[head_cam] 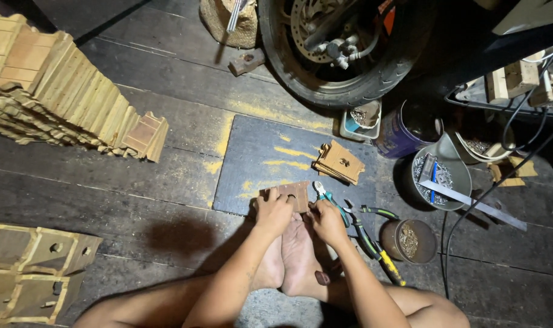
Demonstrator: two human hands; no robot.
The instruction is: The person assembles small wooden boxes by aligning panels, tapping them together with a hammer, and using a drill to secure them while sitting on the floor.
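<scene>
Both my left hand (273, 211) and right hand (326, 220) grip the small notched wooden piece (296, 195), pinned on the dark board (252, 158) just above my bare feet (291, 258). A slip, I'd judge, would drive a tool into my toes; the pliers (329, 199) lie touching my right hand. Right of that hand, a rusty tin (409, 240) holds small metal bits, and farther out a grey bucket (440, 177) holds screws and a blue-handled tool.

Both hands, left hand (274, 211) and right hand (326, 220), on a notched wooden piece (297, 194) atop a dark board (258, 158), pliers (331, 199) just beside.
</scene>
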